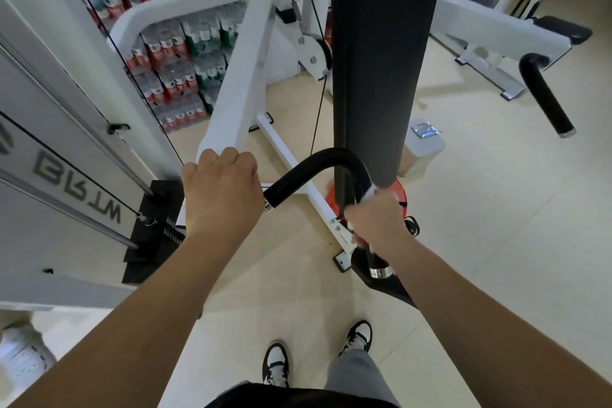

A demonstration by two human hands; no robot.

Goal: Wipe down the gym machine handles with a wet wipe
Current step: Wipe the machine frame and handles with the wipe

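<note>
Head view: right hand (374, 220) is clutching wet wipe (371, 193) round black handle (318, 159) (left hand (222, 190) is gripping white frame (238, 76) beside it).

One wide-angle camera on the person's head looks forward and steeply down, close over both bare forearms. Mid-frame at arm's length, the left hand (222, 195) grips the white frame arm (238, 76), and the right hand (374, 219) just beside it holds a wet wipe (371, 191) on the black handle (318, 159). Nearer than the hands are the person's shoes (276, 364). Beyond them, the floor (496, 242) and machines curve with the lens.
</note>
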